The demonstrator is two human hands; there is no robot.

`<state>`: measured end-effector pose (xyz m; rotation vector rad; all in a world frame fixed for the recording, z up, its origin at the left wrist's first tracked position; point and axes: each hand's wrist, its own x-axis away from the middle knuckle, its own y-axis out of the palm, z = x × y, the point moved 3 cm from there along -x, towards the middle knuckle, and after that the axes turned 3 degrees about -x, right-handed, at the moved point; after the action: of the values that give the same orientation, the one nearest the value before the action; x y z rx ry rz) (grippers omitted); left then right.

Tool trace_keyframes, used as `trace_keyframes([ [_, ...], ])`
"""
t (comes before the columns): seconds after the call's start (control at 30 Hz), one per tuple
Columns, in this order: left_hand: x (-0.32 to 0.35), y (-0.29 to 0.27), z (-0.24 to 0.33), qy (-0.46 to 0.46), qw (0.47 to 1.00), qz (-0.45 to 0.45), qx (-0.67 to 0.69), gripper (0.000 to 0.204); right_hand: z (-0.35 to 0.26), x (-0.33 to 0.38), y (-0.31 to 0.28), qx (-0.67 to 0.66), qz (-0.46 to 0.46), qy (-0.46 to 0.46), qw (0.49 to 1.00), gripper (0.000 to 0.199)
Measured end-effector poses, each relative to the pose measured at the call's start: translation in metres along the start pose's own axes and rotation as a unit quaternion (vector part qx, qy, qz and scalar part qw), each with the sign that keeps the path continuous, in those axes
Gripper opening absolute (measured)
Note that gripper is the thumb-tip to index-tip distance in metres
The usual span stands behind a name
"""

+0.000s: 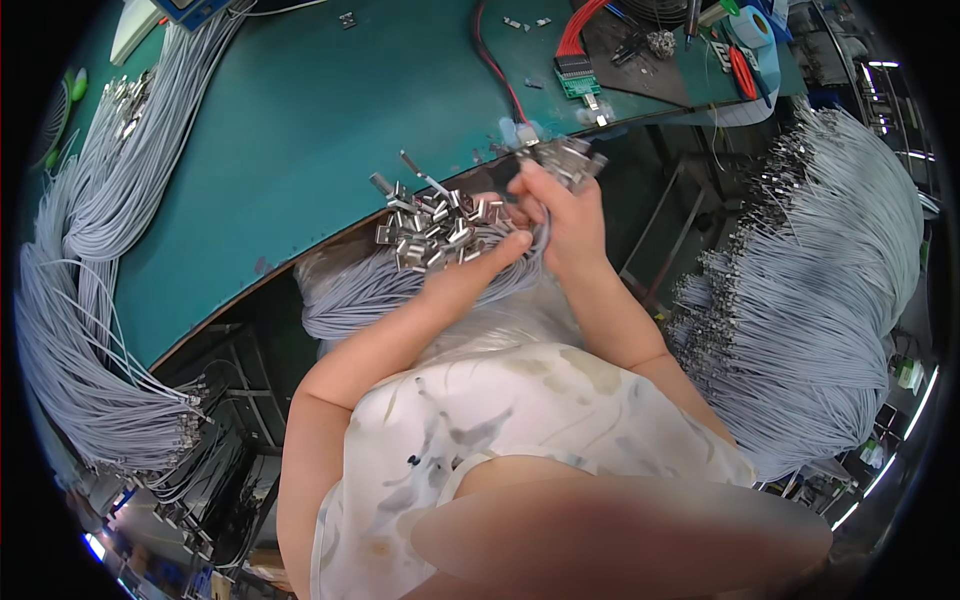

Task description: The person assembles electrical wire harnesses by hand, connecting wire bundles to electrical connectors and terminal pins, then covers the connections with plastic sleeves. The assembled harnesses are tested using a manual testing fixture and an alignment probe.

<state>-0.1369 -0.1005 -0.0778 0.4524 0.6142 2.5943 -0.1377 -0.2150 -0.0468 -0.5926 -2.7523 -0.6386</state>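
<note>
My left hand (468,278) is closed around a bundle of grey cables (365,290) at the table's near edge. Their shiny metal plug ends (430,228) fan out beyond its fingers. Close beside it, my right hand (572,225) grips more grey cables, with a cluster of metal plugs (570,160) above its fingers, smeared by motion. Just past that cluster, a metal connector (528,133) on a red and black lead sits at the table edge. The bundle's lower part rests on clear plastic over my lap.
A green circuit board (578,85) with red wires lies at the edge of the green tabletop (290,140). Large grey cable bundles hang at the left (130,190) and right (800,300). Tools and a blue tape roll (752,28) lie far right.
</note>
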Motion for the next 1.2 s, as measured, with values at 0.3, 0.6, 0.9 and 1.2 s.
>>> trace_keyframes([
  [0.3,-0.003,0.003,-0.001,-0.038,0.995,-0.035,-0.08,0.017,-0.003,-0.003,-0.009,-0.071,0.031,-0.038,0.996,0.012],
  [0.6,-0.011,0.003,0.001,-0.012,0.989,0.009,-0.144,0.023,-0.007,-0.008,-0.003,-0.069,-0.021,-0.031,0.997,0.013],
  [0.9,-0.01,0.004,0.011,-0.069,0.994,-0.034,-0.077,0.018,-0.007,0.007,-0.003,-0.006,0.011,-0.031,0.999,0.009],
  [1.2,-0.006,0.0,0.014,-0.008,0.992,0.004,-0.125,0.012,-0.002,-0.009,-0.011,-0.041,0.04,-0.042,0.998,0.01],
])
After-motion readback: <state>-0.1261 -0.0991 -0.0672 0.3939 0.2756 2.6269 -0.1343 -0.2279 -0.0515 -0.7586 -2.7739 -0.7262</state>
